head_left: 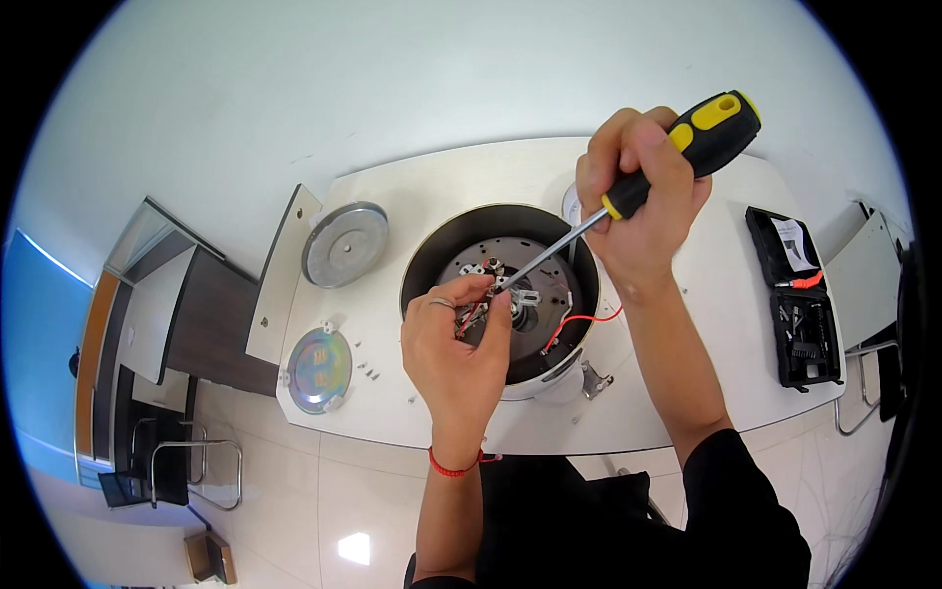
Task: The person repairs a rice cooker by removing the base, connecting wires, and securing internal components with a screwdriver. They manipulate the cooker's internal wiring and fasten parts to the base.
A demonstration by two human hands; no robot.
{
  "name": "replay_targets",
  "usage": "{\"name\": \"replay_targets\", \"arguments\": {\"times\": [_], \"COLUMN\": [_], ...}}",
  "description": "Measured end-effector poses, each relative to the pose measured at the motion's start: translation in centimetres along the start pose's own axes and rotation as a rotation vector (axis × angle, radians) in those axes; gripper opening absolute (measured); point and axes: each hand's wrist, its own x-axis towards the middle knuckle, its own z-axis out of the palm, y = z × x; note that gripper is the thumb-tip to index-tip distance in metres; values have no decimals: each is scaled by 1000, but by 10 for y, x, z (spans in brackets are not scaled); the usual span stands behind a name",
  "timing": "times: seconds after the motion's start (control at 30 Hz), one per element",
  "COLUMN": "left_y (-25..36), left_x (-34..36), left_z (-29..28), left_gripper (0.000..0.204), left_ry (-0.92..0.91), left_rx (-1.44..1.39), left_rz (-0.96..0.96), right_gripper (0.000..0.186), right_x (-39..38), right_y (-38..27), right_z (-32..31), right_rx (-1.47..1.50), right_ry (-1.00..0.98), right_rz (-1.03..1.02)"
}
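Note:
In my right hand [643, 191] I grip a black and yellow screwdriver [721, 133], its shaft slanting down and left into a round, dark-walled appliance housing [432, 245]. The tip ends by the fingertips of my left hand [456, 329], among small metal parts on the inner plate [535, 257]. Thumb and forefinger there are pinched around the tip; whatever small piece they hold is hidden. A red wire [594, 317] runs across the housing's right wall. The housing stands open side up, its inside showing.
On the white table [471, 432], a grey metal lid [345, 245] and a shiny round plate [320, 370] lie left, beside several small screws [371, 373]. A metal bracket [595, 381] sits close to the housing's front right. An open black tool case [795, 294] lies at the right edge.

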Motion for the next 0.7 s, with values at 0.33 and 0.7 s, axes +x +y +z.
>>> {"name": "replay_targets", "arguments": {"times": [0.33,0.7], "left_y": [3,1], "left_x": [-1,0], "left_z": [-2,-2], "left_gripper": [12,13], "left_ry": [19,34], "left_rx": [34,41], "left_rz": [24,83], "right_gripper": [28,29], "right_x": [5,3], "right_y": [2,7], "right_z": [-2,0], "right_rx": [25,-2], "right_ry": [123,160], "right_rz": [28,81]}}
